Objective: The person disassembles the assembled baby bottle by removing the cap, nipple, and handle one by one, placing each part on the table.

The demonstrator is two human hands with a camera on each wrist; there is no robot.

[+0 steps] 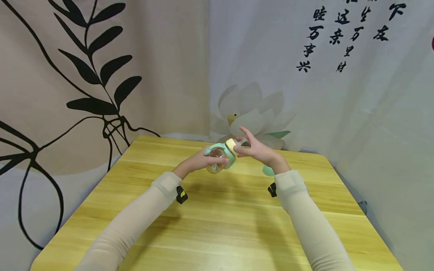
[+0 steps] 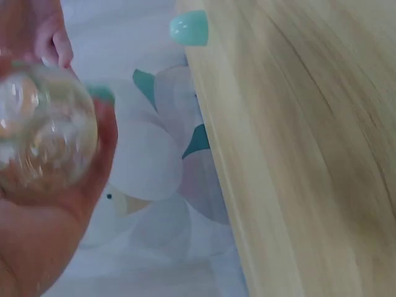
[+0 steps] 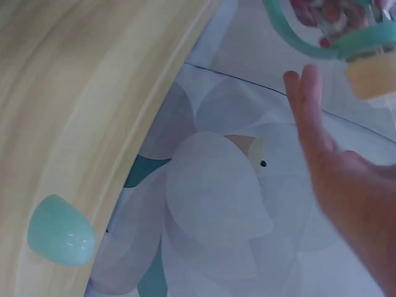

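Note:
A clear baby bottle with mint-green handles is held tilted above the far part of the table, its top toward the right. My left hand grips its body, thumb across the near side. In the left wrist view the round bottle base faces the camera. A cream collar and a clear nipple top the bottle. My right hand is beside them, fingers spread and mostly straight; whether it touches the collar cannot be told. A mint-green domed cap lies on the table, below the right hand.
The wooden table extends beneath both arms. Behind it hangs a printed curtain with dark leaves, a pale lotus and writing. Small black devices are on both wrists.

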